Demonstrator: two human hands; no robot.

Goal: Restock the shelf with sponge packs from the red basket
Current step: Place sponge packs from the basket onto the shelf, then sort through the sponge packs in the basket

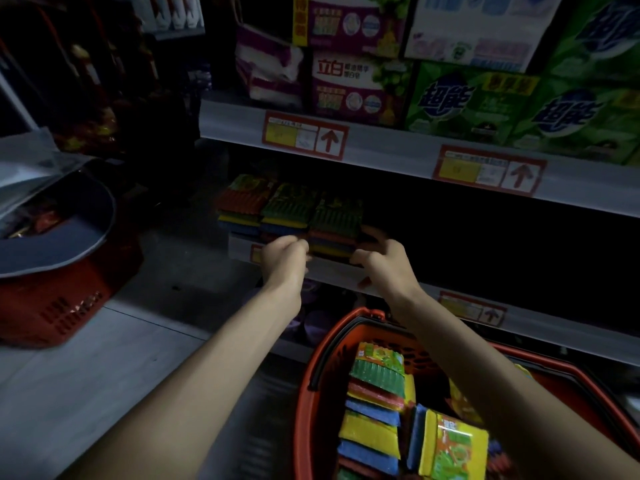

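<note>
Resting at the front edge of the white metal shelf (332, 273), a ribbed, film-wrapped multicoloured sponge pack (334, 233) is clasped at its ends by the curled left grip (284, 258) and right grip (381, 261). Two similar packs (287, 209) are stood on the shelf just beside it. Below the shelf, a red slotted plastic basket (304, 375) is loaded with glossy sponge packs (375, 393).

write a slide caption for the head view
Left hand and right hand hold a sponge pack on the shelf.
</note>
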